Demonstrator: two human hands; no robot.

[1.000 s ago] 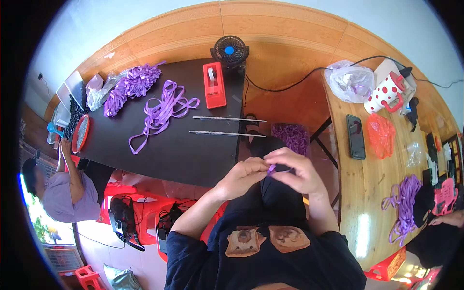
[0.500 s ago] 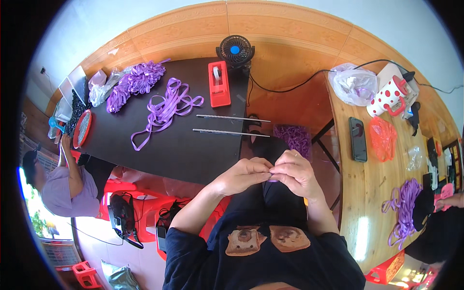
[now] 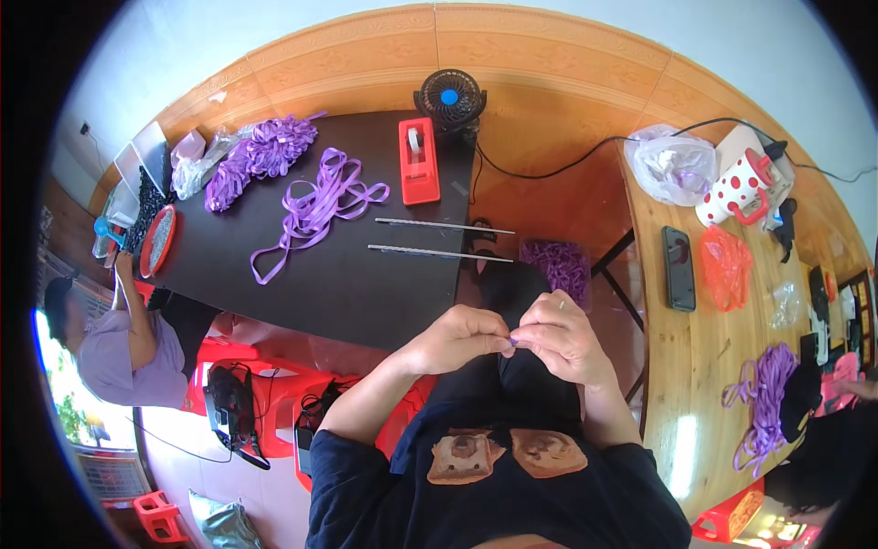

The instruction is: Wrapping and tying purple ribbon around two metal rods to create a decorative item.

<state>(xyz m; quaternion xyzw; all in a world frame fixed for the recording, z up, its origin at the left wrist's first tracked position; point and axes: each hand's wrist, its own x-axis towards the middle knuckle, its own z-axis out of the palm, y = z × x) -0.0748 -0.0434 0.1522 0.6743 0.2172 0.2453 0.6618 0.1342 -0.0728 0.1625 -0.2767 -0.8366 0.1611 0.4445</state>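
Above my lap, my left hand (image 3: 460, 339) and my right hand (image 3: 561, 341) meet fingertip to fingertip. Both are closed in a pinch on a small piece of purple ribbon (image 3: 515, 343), mostly hidden by the fingers. Beyond them, two thin metal rods (image 3: 444, 224) lie side by side, their ends sticking out over the dark table's (image 3: 357, 306) right edge. A loose tangle of purple ribbon (image 3: 311, 215) rests farther left on that table. Below the rods, beside my knee, stands a clear bin of purple ribbon pieces (image 3: 556, 265).
A red tape dispenser (image 3: 420, 178) and black fan (image 3: 449, 98) stand at the back. On the wooden table (image 3: 672, 384) at right are a phone (image 3: 679, 268), a dotted cup (image 3: 734, 189), bags and ribbon (image 3: 770, 389). People sit at far left (image 3: 133, 357) and far right.
My fingertips have shifted down slightly, and less of the purple piece shows between them. At far right, the other person's arm has moved a little. The table things stay put.
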